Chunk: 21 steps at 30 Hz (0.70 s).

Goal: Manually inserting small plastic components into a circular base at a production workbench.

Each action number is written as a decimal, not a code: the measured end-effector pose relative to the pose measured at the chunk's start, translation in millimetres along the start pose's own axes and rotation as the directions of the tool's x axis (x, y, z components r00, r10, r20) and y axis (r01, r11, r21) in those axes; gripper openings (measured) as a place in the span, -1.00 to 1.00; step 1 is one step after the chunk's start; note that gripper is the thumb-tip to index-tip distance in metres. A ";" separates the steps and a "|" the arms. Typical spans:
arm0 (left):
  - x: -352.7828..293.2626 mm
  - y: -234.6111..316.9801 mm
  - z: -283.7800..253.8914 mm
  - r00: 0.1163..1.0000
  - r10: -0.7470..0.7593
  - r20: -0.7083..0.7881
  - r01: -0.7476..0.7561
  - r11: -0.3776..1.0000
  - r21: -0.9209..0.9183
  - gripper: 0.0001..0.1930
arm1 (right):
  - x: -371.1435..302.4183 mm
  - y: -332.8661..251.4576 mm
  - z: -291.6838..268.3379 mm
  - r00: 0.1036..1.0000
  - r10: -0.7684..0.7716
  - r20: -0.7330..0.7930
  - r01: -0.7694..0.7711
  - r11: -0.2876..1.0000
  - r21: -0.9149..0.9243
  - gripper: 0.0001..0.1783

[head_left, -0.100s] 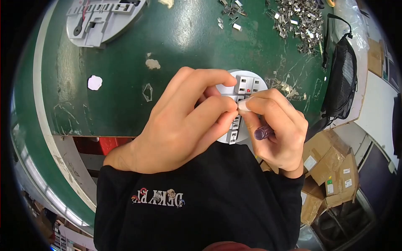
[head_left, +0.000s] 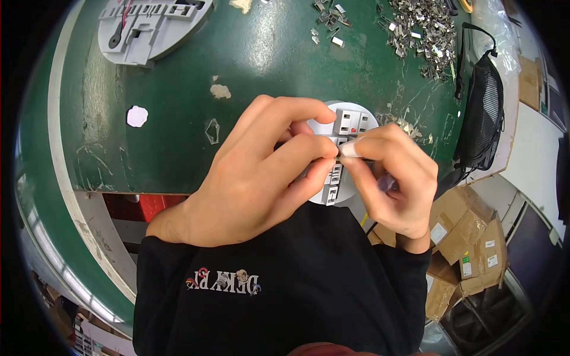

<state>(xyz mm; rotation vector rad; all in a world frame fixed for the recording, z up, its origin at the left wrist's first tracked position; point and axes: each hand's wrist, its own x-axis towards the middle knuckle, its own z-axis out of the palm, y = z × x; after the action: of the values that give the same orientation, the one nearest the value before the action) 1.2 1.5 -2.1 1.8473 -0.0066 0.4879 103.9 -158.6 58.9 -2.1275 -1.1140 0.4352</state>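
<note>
A round light-grey plastic housing [head_left: 349, 187] with raised slotted blocks and a small red part [head_left: 354, 130] lies under my fingers near the table's front edge. My left hand [head_left: 252, 175] reaches across its left side. Its thumb and a fingertip are pinched together over the middle slots; anything between them is too small to make out. Opposite, my right hand [head_left: 407, 178], with a white covering on one fingertip, pinches close to the same spot. A tool with a dark purple, see-through handle [head_left: 387, 182] is tucked in its palm, the tool's other end hidden.
Another grey housing [head_left: 145, 50] with a red wire lies at the far left. Many small metal clips [head_left: 418, 38] are heaped at the far right, with a smaller group [head_left: 332, 21] beside them. A black mesh bag [head_left: 484, 113] hangs along the right edge; cardboard boxes [head_left: 469, 237] stand below.
My right hand has turned slightly, and the purple handle has swung right, further behind the fingers. My left hand stays nearly in place on the housing.
</note>
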 end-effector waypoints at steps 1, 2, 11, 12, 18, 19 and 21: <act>0.8 -1.1 -0.4 1.000 -0.009 -0.008 0.009 1.000 -0.023 -0.78 | 1.6 0.0 -0.1 1.000 0.029 0.000 -0.029 0.999 0.041 -0.81; -0.4 -1.1 -0.4 1.000 -0.012 -0.008 0.012 1.000 -0.025 -0.78 | 0.6 -0.9 1.2 0.999 0.032 0.003 -0.032 0.999 0.041 -0.81; -1.0 -1.6 -2.8 1.000 0.023 0.010 -0.023 0.999 0.038 -0.77 | -1.2 4.2 8.9 0.986 -0.170 0.002 0.167 0.967 -0.190 -0.79; -0.6 0.1 -3.8 0.999 0.036 0.006 -0.036 0.998 0.043 -0.77 | -1.6 2.8 5.8 0.984 -0.180 -0.005 0.175 0.965 -0.197 -0.79; -1.1 9.4 -8.0 0.988 0.078 0.137 -0.093 0.990 0.108 -0.42 | 3.6 -9.6 -9.6 0.987 0.007 -0.162 0.068 0.887 0.457 -0.79; 0.0 12.0 -6.7 0.982 0.067 0.174 -0.100 0.977 0.187 -0.33 | 7.3 -10.6 -7.8 0.983 -0.020 -0.183 0.137 0.741 0.657 -0.73; 0.9 15.2 -4.2 0.969 0.036 0.245 -0.119 0.934 0.336 -0.16 | 10.5 -13.1 -2.7 0.969 -0.052 -0.240 0.244 0.317 0.916 -0.61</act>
<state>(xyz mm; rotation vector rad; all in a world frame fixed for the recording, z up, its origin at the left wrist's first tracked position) -3.1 0.4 13.1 2.2541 -0.1644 0.3357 103.8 -145.9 70.3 -0.9380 -0.6347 0.6065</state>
